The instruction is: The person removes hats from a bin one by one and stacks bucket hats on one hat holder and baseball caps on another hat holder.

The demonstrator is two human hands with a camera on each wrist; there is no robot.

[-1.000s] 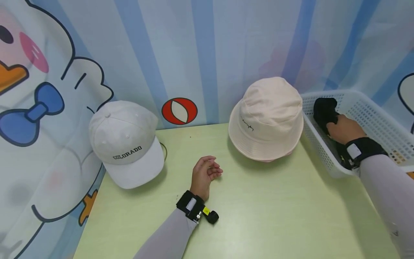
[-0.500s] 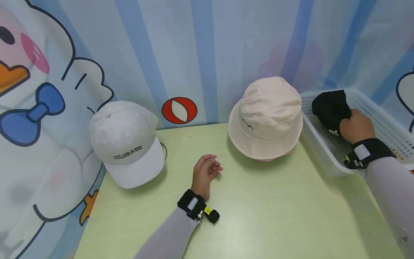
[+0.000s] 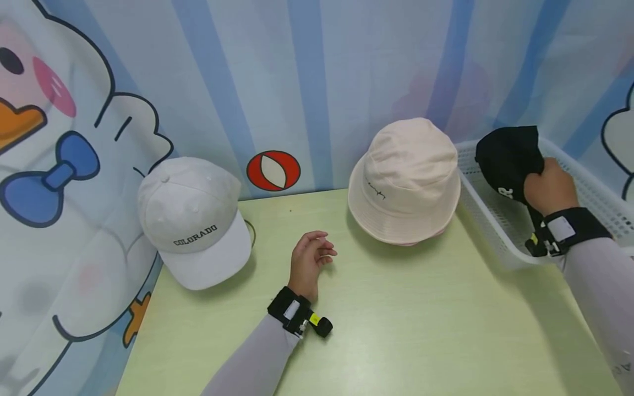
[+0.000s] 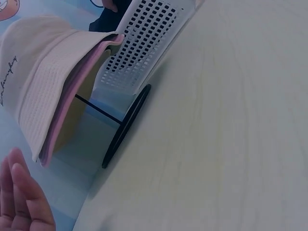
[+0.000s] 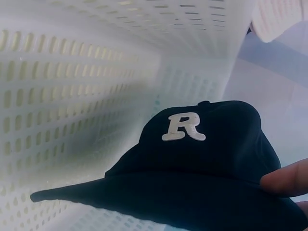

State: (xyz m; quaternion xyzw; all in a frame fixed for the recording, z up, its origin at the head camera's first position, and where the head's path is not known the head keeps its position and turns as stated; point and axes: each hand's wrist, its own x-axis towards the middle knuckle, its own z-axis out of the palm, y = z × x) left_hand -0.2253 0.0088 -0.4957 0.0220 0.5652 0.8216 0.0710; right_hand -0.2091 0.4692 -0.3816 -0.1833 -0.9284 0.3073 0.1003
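My right hand (image 3: 553, 187) pinches a black baseball cap (image 3: 507, 159) just inside and above the white plastic basket (image 3: 492, 234). In the right wrist view, a white letter R marks the front of the cap, and my thumb lies on it near the brim; most of that hand is out of this view. My left hand (image 3: 308, 264) rests on the table with relaxed, slightly bent fingers and holds nothing. To its right is a cream bucket hat (image 3: 403, 176), with a pink-edged layer under its brim. On the left sits a white baseball cap (image 3: 193, 214) lettered COLORADO.
In the left wrist view, the bucket hat is raised on a stand with a thin black post and a round black base (image 4: 127, 127). A pale green table (image 3: 396, 324) lies under everything. A blue striped cartoon curtain (image 3: 346, 82) hangs right behind.
My right hand has lifted the black baseball cap from low in the basket, moving up and slightly right; more of the cap shows now. The left hand has hardly moved.
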